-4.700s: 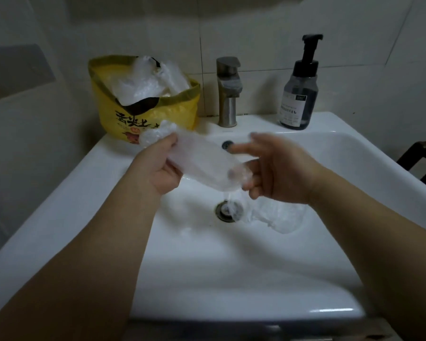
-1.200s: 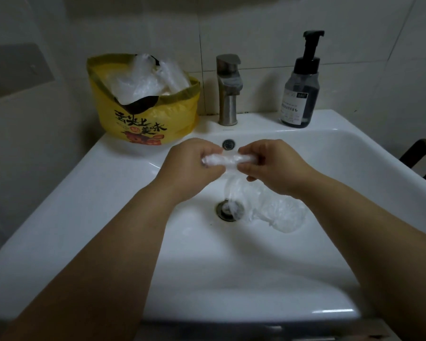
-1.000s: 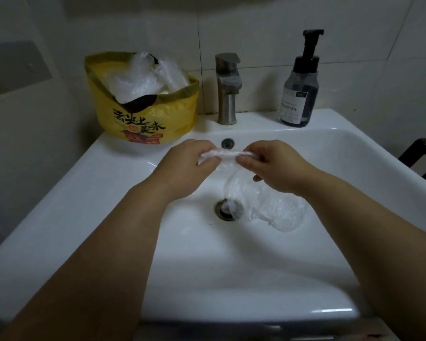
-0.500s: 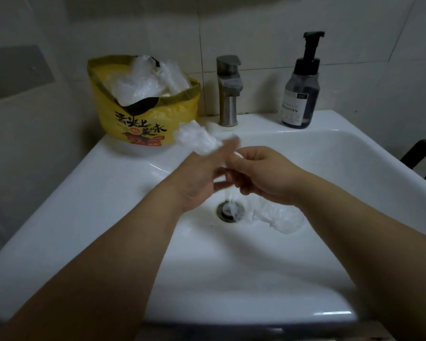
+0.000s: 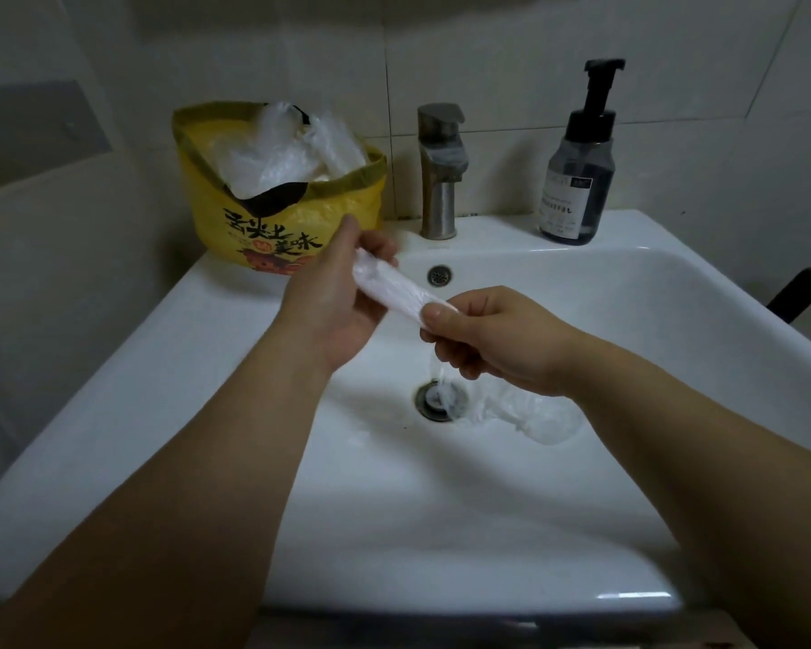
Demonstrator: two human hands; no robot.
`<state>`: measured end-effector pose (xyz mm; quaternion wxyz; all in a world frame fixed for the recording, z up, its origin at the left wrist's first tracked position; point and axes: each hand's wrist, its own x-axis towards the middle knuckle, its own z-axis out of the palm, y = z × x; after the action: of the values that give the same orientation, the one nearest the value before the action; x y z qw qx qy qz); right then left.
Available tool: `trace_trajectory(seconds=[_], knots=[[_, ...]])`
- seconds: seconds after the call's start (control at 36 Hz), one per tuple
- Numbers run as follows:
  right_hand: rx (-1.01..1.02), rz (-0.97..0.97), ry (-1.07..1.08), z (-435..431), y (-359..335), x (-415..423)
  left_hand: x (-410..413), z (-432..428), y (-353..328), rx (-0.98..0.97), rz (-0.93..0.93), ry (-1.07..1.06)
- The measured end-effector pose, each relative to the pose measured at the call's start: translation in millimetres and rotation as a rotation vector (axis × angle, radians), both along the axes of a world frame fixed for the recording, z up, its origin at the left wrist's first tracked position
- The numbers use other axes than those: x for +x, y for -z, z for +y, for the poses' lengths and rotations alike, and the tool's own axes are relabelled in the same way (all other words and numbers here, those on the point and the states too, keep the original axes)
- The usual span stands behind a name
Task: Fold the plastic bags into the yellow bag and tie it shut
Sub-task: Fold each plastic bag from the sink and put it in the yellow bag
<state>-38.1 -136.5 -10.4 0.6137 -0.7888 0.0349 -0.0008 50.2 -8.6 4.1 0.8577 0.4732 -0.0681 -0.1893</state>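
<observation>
Head view, single cam. Ref. landmark: drain [image 5: 435, 401] in white sink [image 5: 160, 367]. Item 1: clear plastic bag [image 5: 394, 290], rolled or folded into a narrow whitish crinkled strip, held in the air above and behind the drain and slanting down from far-left to near-right. Left hand [image 5: 333, 306], up-left of the drain, pinches the strip's upper end between thumb and fingers; the fingertips are partly hidden behind the plastic. Right hand [image 5: 492, 339], just above-right of the drain, pinches the lower end between thumb and forefinger, remaining fingers curled under. Item 2: yellow bag [image 5: 291, 227], on the sink deck far-left behind the drain, upright, mouth open, black printed characters and a red/orange graphic on the front. Inside it: translucent plastic bags [image 5: 272, 156] bulging above the rim, approx. 2 lumps visible, exact no. cannot tell; a dark patch at the front rim, nature unclear. Item 3: loose clear bag [image 5: 530, 412], crumpled, lying in the basin, one edge over the drain and the rest to its right. Counts: hands 2; yellow bag 1; held strip 1; loose bag in basin 1; faucet [image 5: 441, 171] 1, directly behind the drain; dark pump bottle [image 5: 577, 180] 1, behind-right of the drain.
</observation>
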Motion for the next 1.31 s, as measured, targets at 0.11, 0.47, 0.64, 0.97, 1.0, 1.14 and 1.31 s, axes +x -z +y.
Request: trace_trajectory(seconds=[0.11,0.47,0.64,0.97,1.0,1.14,1.31], knots=[[0.071,0.012,0.052,-7.3,1.7,-2.3,0.3,6.2,6.3,0.232,-0.131,0.091],[0.196,-0.049,0.130,-16.9,-5.3,-1.5,-6.4,13.0,5.2,0.603,-0.380,0.211],[0.330,-0.056,0.069,-23.5,-14.0,-5.1,-9.3,18.3,-0.6,0.480,-0.338,0.365],[0.443,-0.055,-0.044,-24.2,-19.1,-10.4,-15.1,21.0,-6.1,0.237,-0.188,0.452],[0.412,-0.053,-0.039,-23.2,-17.7,-10.0,-14.5,18.6,-3.4,0.287,-0.222,0.400],[0.258,-0.091,0.091,-20.1,-12.1,-6.6,-9.6,12.1,5.3,0.432,-0.334,0.261],[0.226,0.005,0.134,-22.2,-11.3,-4.2,-6.2,10.3,8.6,0.479,-0.443,0.197]])
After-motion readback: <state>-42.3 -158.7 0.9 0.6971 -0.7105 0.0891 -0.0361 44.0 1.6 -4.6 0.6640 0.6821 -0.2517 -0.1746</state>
